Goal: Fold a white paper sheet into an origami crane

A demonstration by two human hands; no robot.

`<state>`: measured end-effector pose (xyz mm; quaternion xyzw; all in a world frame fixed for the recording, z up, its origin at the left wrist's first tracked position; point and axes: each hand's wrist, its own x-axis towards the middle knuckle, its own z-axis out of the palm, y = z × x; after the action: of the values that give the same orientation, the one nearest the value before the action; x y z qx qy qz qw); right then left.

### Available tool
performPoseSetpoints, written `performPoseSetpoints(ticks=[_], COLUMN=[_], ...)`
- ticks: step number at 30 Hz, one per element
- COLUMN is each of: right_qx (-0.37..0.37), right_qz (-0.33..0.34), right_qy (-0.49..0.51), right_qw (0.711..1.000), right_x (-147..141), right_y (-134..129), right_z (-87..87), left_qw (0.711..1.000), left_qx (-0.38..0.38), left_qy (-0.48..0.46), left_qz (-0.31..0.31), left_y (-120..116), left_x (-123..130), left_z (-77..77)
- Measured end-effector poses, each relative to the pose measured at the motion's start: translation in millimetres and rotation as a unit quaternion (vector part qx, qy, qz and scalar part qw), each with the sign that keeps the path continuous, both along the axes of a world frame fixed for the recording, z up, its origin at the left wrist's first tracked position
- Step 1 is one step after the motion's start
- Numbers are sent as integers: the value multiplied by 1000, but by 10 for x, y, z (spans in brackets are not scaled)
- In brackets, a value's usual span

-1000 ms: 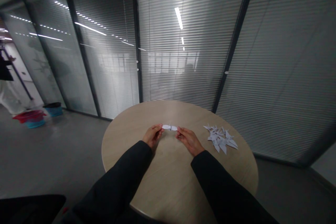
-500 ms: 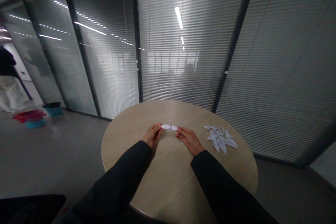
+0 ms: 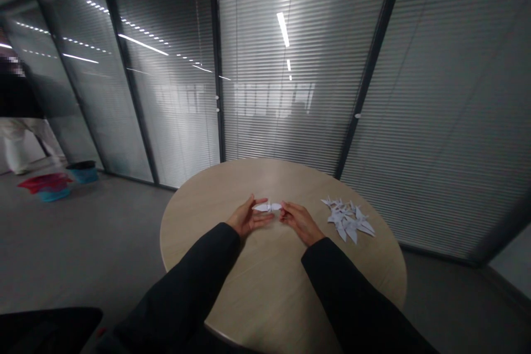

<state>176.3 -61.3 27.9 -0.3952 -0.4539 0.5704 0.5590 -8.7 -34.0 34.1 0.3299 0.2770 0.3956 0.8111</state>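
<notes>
A white folded paper crane [image 3: 269,207] with its wings spread sideways is held above the round wooden table [image 3: 265,282]. The fingertips of my right hand [image 3: 302,222] pinch its right wing. Around the left wing, my left hand [image 3: 248,219] has its fingers spread apart, with the palm turned toward the crane. Whether the left fingers touch the paper is hard to make out. To the right of my right hand lies a pile of several white paper cranes [image 3: 347,218].
Glass partitions with blinds [image 3: 282,116] stand behind the table. On the floor at the left are a blue bin with a red liner [image 3: 52,185] and a blue bin with a dark liner [image 3: 83,171]. A person [image 3: 20,105] is at the far left.
My left fingers have opened from a pinch on the crane's left wing and spread out. The crane has dipped slightly toward me. The person at the left has shifted right.
</notes>
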Motion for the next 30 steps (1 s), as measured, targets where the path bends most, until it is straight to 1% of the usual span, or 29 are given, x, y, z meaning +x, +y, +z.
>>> performPoseSetpoints(ticks=[1, 2, 3, 5, 7, 9, 10, 14, 16, 18, 22, 27, 30], right_qx=[1, 5, 12, 35, 76, 136, 167, 263, 295, 318, 341, 330, 328], right_qz=[3, 5, 5, -19, -77, -131, -145, -136, -131, -122, -115, -158, -189], right_qy=[-20, -40, -60, -103, -160, -229, -260, -354, -391, -412, -406, -400, -419], right_qw=[1000, 999, 998, 994, 981, 955, 940, 887, 862, 845, 840, 840, 825], right_x=[1, 3, 6, 10, 5, -16, -31, -93, -107, -107, -92, -67, 38], right_y=[1, 9, 25, 70, 110, 124, 119, 68, 55, 57, 66, 41, 55], right_z=[-3, -12, -27, -65, -101, -122, -126, -130, -139, -150, -146, -69, -9], left_qw=[1000, 999, 999, 999, 999, 998, 998, 995, 995, 996, 997, 998, 999], left_qx=[-3, -6, -8, -7, -7, -10, -12, -22, -18, -10, -5, 0, -6], left_qy=[-7, -12, -17, -28, -40, -49, -52, -51, -45, -46, -57, -58, -27], left_qz=[-27, -40, -41, -14, 16, 36, 45, 85, 83, 72, 59, 32, 41], left_y=[-26, -48, -66, -80, -67, -43, -32, -16, -20, -23, -28, -47, -34], left_x=[17, 33, 48, 67, 73, 73, 73, 85, 92, 98, 112, 119, 100], left_z=[9, 17, 22, 24, 13, -4, -11, -28, -35, -44, -60, -63, -66])
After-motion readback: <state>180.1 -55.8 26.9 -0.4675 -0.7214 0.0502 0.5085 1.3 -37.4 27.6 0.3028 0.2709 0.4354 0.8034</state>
